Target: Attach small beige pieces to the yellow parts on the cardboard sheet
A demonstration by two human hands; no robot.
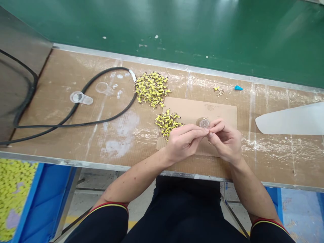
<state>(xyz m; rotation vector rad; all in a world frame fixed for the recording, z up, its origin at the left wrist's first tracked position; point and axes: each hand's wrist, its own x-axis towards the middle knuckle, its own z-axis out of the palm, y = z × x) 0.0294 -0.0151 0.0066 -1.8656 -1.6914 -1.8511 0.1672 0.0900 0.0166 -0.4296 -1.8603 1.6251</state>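
My left hand [186,141] and my right hand [226,140] meet fingertip to fingertip above a sheet of cardboard [220,111]. Both are pinched closed, and whatever is between the fingertips is too small and covered to make out. Right behind the fingertips stands a small clear round container [204,123]. Close to my left hand lies a small heap of tiny yellow and black figures [167,122], partly on the cardboard's left edge. A larger heap of the same figures [152,88] lies behind it.
A black cable [101,124] loops across the left of the table, near two clear plastic scoops [81,98]. At the back right are a blue cap-like piece [238,87] and tiny loose bits [219,91]. A white blade-shaped panel [291,119] lies far right. Blue bins [48,192] stand below.
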